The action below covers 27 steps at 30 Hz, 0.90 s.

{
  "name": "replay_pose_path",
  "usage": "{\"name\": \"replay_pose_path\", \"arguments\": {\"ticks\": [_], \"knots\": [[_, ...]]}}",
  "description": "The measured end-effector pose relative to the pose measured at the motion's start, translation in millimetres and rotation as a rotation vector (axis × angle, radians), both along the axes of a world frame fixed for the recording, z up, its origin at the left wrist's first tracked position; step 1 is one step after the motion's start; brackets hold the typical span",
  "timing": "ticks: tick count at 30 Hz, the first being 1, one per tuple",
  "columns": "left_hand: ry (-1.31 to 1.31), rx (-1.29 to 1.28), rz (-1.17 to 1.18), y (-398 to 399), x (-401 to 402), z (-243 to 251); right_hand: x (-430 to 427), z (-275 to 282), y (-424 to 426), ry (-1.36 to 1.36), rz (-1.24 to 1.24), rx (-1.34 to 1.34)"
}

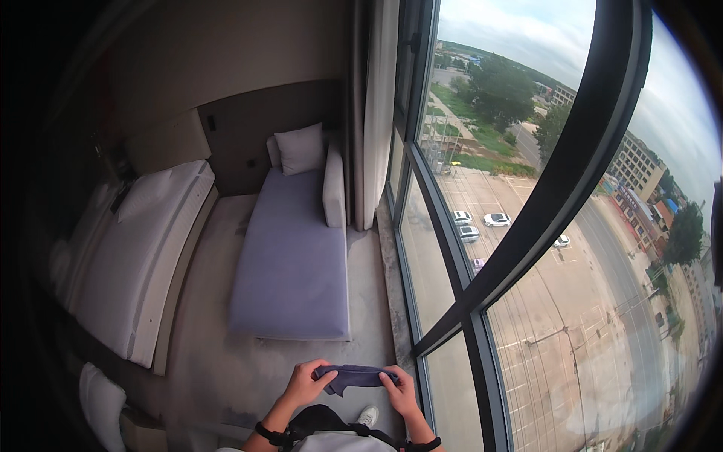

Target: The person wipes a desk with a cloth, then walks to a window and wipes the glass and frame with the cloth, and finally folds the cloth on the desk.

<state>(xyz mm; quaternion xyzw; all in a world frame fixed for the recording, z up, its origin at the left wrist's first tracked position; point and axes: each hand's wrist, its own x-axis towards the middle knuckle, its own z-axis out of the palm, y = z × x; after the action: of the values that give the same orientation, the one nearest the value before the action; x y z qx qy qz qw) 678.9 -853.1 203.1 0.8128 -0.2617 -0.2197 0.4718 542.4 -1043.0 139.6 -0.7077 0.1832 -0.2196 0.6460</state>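
A dark blue-grey cloth [360, 376] is stretched between my two hands, in front of my body. My left hand [308, 382] grips its left end between thumb and fingers, and a short corner hangs down beside that thumb. The other end is pinched in my right hand [400, 390], close to the window side. The cloth looks folded into a narrow strip. Both wrists wear dark bands. Below the cloth, a white shoe [368, 416] shows on the grey floor.
Ahead stands a chaise sofa [291, 254] with a purple-grey seat and a cushion [299, 148]. To the left is a bed with a bare mattress [144, 271]. A tall dark-framed window [469, 299] runs along my right, beside curtains [375, 113]. A pale cushion [101, 404] lies at lower left.
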Motion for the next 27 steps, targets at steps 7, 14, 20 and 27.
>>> {"name": "replay_pose_path", "arguments": {"ticks": [7, 14, 20, 27], "knots": [[-0.041, 0.028, -0.090, -30.5, 42.8, -29.7, 37.4, -8.8, -22.9, 0.072, -0.158, -0.119], [0.120, -0.116, 0.036, -52.9, 107.9, -67.1, 100.4, 14.8, -58.0, 0.208, -0.114, -0.375], [0.369, -0.038, -0.419, -66.3, 150.6, -110.9, 162.0, 11.0, -80.2, 0.336, 0.071, -0.550], [0.764, -0.041, -0.653, -136.2, 169.6, -161.0, 211.6, 26.5, -72.2, 0.364, 0.207, -0.520]]}}
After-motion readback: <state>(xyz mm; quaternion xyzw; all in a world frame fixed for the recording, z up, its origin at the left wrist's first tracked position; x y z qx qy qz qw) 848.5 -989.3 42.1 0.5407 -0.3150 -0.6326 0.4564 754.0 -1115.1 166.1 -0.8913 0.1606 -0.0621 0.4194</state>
